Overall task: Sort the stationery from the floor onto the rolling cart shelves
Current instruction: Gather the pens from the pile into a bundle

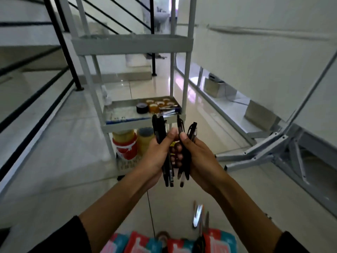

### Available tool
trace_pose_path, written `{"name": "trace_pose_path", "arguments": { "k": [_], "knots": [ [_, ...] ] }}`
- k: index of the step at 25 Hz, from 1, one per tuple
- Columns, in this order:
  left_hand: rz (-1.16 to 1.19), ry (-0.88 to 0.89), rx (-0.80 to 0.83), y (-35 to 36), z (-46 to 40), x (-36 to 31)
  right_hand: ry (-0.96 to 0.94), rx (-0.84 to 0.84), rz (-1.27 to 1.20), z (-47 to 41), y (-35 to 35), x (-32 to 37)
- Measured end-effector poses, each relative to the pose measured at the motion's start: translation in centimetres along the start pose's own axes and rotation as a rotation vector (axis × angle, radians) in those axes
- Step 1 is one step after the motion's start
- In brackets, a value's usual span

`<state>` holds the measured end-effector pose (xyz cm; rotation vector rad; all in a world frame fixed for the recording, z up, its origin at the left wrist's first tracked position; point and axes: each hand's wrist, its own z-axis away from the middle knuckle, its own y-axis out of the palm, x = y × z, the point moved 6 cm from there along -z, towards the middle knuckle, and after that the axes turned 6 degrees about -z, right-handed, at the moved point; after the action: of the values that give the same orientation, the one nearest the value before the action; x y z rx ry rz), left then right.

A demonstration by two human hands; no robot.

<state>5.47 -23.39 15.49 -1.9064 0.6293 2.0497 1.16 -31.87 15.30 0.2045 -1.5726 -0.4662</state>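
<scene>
I see both hands raised in front of the cart (131, 44), each wrapped round its own bunch of black pens. My left hand (156, 157) grips the left bunch (161, 132) with fingers curled and the thumb pressed along the barrels; my right hand (197, 157) grips the right bunch (186, 154) the same way, thumb up beside the left thumb. The two bunches stand nearly upright, close together, tips pointing down past the palms. Behind them the middle shelf (116, 114) holds a black tape roll (142, 108), several amber tape rolls (158, 105) just beside it, and a few pens lying at its right edge. On the bottom shelf stand large tape rolls, one stack red and yellow (125, 143), another yellow (145, 139). The top shelf I cannot see into. On the floor (54, 161) near me lie a blurred metal tool (197, 214), scissors (204, 227) and red-and-teal packets (142, 243) at the bottom edge. A grey metal frame (273, 148) stands to the right.
</scene>
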Motion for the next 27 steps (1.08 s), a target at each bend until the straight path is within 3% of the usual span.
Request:
{"name": "trace_pose_path", "arguments": {
  "k": [6, 16, 23, 27],
  "knots": [
    [-0.115, 0.079, 0.043, -6.0, -4.7, -4.4, -0.07, -0.027, -0.086, -6.1, 4.7, 2.7],
    [0.078, 0.067, -0.195, -8.9, -5.8, -9.2, -0.162, 0.003, 0.322, -9.5, 11.2, 4.2],
    [-0.026, 0.223, -0.195, -8.1, -9.4, -20.9, -0.208, 0.215, 0.236, -14.1, 14.8, 13.5],
    [-0.111, 0.109, -0.215, -8.8, -15.3, -26.5, -0.087, 0.281, 0.175, -19.3, 16.6, 18.9]
  ]
}}
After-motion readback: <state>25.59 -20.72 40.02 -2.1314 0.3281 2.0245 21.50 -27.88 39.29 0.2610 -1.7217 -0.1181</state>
